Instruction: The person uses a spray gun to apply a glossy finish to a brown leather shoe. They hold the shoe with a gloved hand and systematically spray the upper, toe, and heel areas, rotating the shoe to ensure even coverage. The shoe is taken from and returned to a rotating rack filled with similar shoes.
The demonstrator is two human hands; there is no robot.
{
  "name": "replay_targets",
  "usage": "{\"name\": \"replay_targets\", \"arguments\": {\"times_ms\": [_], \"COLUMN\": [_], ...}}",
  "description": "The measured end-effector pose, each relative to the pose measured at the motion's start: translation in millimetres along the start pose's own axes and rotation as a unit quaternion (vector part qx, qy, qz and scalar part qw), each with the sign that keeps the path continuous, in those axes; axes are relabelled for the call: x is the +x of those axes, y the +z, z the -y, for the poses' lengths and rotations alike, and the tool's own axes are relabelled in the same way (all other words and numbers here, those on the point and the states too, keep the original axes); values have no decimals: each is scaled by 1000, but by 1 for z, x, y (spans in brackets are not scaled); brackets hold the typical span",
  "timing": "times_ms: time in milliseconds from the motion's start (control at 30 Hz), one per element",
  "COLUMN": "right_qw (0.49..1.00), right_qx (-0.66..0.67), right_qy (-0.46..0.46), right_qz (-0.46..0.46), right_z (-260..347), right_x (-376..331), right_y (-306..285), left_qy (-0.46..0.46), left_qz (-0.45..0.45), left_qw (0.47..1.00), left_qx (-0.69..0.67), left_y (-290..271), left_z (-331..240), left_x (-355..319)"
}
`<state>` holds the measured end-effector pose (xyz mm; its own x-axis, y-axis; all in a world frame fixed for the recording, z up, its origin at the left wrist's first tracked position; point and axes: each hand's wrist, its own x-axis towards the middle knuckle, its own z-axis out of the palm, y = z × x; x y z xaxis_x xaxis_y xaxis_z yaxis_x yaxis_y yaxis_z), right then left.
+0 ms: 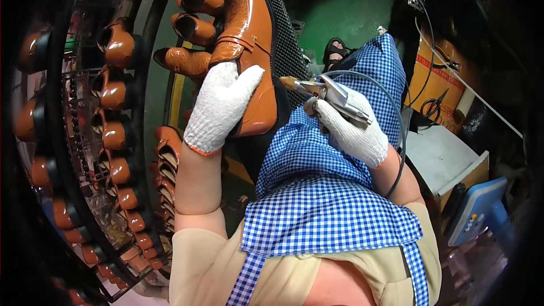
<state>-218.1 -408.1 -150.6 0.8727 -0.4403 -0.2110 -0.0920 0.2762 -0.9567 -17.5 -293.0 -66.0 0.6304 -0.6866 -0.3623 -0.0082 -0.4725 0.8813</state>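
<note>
The glossy tan shoe (249,51), with an embossed strap and a black ridged sole, is held toe-up above the blue checked apron (317,192), gripped around its heel end by the gloved left hand (218,107). Just beside its sole, the gloved right hand (351,127) is closed around a metal spray gun (328,93), nozzle nearly touching the sole. To the left, a wire rack (85,136) carries rows of matching tan shoes (116,45); green floor (345,17) shows beyond.
</note>
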Motion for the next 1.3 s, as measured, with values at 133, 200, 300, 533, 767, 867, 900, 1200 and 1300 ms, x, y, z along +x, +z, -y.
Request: {"name": "replay_targets", "arguments": {"times_ms": [133, 200, 300, 533, 767, 867, 900, 1200, 1300], "right_qw": [1000, 1000, 999, 991, 953, 950, 957, 954, 944], "right_qx": [29, -15, -52, 17, -174, -187, -160, 202, 280], "right_qy": [2, -12, -12, -84, -178, -181, -164, -189, -163], "right_qz": [1, -3, 1, -102, -171, -173, -179, -117, -64], "right_z": [2, 5, 10, -9, -41, -43, -40, -34, -42], "right_x": [-1, 1, -2, -12, 11, 15, 13, 19, 27], "right_y": [3, 3, 2, 0, -26, -26, -25, -47, -43], "left_qy": [6, 5, 1, -23, -46, -50, -34, 99, 175], "left_qz": [2, 1, 0, 14, 68, 13, 12, -44, -11], "left_qw": [1000, 1000, 1000, 999, 933, 913, 912, 992, 960], "left_qx": [-21, -20, 14, -45, -350, -405, -408, 72, 217], "left_y": [1, 1, 1, 7, 2, -3, -7, -48, -50], "left_z": [4, 3, 4, -2, 0, 4, 6, 20, 12], "left_x": [2, 1, 2, 1, 15, 19, 16, -67, -95]}}
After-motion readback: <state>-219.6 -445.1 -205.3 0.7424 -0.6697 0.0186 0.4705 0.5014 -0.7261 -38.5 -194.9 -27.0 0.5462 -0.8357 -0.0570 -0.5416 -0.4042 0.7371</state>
